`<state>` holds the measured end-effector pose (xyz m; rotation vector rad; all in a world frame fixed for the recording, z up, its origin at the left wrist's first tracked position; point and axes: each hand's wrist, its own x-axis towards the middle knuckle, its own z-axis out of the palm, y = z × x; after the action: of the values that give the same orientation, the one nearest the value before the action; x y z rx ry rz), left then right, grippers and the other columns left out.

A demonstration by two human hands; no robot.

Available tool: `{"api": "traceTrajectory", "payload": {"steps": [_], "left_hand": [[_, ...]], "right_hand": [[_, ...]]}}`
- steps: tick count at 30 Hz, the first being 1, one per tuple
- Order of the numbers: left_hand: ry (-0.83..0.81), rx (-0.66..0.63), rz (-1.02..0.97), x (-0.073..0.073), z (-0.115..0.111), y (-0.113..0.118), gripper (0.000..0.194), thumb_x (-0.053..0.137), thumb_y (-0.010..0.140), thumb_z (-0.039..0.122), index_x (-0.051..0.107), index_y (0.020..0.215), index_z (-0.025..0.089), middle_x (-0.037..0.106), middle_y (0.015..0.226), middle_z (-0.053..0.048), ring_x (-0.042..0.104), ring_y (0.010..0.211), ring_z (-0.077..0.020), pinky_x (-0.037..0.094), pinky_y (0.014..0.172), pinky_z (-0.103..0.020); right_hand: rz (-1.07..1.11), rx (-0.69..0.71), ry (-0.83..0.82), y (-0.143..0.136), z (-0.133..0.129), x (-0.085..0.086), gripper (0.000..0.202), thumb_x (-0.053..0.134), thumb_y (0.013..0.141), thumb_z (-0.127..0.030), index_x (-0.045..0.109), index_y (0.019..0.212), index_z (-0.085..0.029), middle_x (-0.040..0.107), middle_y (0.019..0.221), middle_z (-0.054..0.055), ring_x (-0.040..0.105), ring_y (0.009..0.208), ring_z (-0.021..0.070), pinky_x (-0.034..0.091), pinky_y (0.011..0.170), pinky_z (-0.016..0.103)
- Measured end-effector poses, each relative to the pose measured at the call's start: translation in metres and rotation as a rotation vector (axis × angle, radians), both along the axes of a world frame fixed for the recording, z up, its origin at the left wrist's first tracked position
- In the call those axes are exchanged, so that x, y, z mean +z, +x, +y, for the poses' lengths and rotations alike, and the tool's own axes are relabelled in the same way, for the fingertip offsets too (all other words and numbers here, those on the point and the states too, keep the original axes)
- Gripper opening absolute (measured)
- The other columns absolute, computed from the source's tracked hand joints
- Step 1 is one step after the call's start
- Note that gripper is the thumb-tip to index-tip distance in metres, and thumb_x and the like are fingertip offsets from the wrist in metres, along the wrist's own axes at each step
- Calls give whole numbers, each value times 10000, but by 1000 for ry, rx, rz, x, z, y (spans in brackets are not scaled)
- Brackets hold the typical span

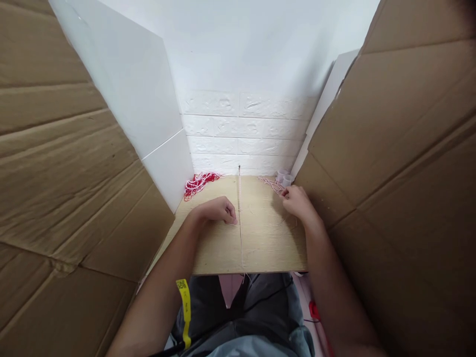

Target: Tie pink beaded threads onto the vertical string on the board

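Observation:
A pale cord [240,198] runs down the middle of the wooden board, from a small hook [239,167] at the back to loose ends hanging over the front edge. Left of it, my left hand [225,212] is closed, pinching a thin white thread [233,224] that reaches toward the cord. My right hand [296,199] is at the board's right side, fingertips pressed together beside a bundle of pink threads [272,184]. What those fingertips hold is too small to make out.
Red and white threads [199,184] lie heaped at the board's back left. Small translucent cups [284,177] stand at the back right. Tall cardboard panels [74,163] [401,163] flank both arms, and a white brick-patterned wall [215,126] closes the back of the wooden board [215,253].

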<state>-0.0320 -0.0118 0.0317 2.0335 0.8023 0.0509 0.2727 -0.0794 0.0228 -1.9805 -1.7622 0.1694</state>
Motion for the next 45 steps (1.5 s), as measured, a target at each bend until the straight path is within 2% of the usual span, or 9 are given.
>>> {"api": "traceTrajectory", "payload": {"steps": [4, 9, 11, 15, 18, 21, 28, 33, 45], "left_hand": [[8, -8, 2, -2, 1, 1, 279, 798, 623, 393, 784, 736, 138, 720, 680, -43, 585, 629, -145, 398, 597, -237], [2, 0, -3, -2, 0, 1, 310, 802, 626, 418, 776, 740, 130, 721, 690, -49, 583, 638, -148, 404, 612, -241], [3, -3, -6, -1, -1, 1, 324, 804, 628, 431, 775, 746, 130, 724, 702, -50, 586, 649, -150, 407, 617, -241], [19, -16, 0, -2, 1, 0, 351, 801, 635, 450, 777, 764, 125, 719, 701, -47, 582, 647, -148, 405, 620, -243], [40, -15, 14, -3, 3, -1, 364, 795, 646, 456, 780, 785, 119, 712, 695, -43, 574, 645, -146, 397, 617, -243], [34, -9, 11, -4, 4, -1, 368, 786, 659, 463, 780, 798, 121, 707, 698, -35, 568, 655, -145, 392, 621, -243], [8, 5, -22, -7, 3, -1, 348, 788, 651, 458, 763, 754, 127, 678, 667, -18, 550, 636, -137, 388, 615, -246], [4, 9, -20, -6, 2, 0, 326, 784, 651, 436, 765, 763, 130, 675, 660, -14, 533, 621, -126, 385, 609, -238], [11, 5, -18, -10, 6, -1, 343, 785, 649, 451, 758, 761, 128, 684, 669, -28, 546, 618, -129, 388, 592, -232]], "right_hand": [[185, 59, 228, -14, 11, 27, 102, 593, 836, -258, 636, 811, -169, 686, 866, 82, 586, 809, 202, 417, 713, 284], [521, 25, 601, -29, 36, 63, 155, 570, 868, -317, 606, 878, -166, 660, 898, 77, 592, 808, 180, 453, 726, 293], [602, 113, 652, -34, 40, 74, 167, 600, 856, -336, 603, 868, -169, 651, 895, 68, 592, 831, 175, 460, 741, 293], [625, 506, 262, -45, 28, 80, 225, 692, 809, -371, 629, 856, -160, 630, 799, 28, 559, 738, 144, 443, 677, 274], [570, 737, -124, -55, 14, 66, 289, 754, 756, -339, 633, 944, -156, 625, 761, 4, 558, 705, 134, 436, 663, 262], [541, 831, -376, -66, 6, 46, 425, 776, 722, -274, 562, 1076, -178, 622, 733, -30, 562, 665, 128, 432, 638, 250], [508, 843, -606, -77, -4, 19, 405, 782, 681, -215, 495, 967, -204, 614, 737, -43, 572, 657, 128, 412, 592, 231], [419, 877, -581, -78, -3, 11, 320, 789, 675, -237, 504, 812, -191, 540, 702, -58, 481, 630, 103, 373, 585, 226], [291, 853, -599, -72, -7, 12, 255, 711, 648, -121, 501, 776, -186, 504, 691, -59, 431, 607, 97, 319, 542, 220]]}}
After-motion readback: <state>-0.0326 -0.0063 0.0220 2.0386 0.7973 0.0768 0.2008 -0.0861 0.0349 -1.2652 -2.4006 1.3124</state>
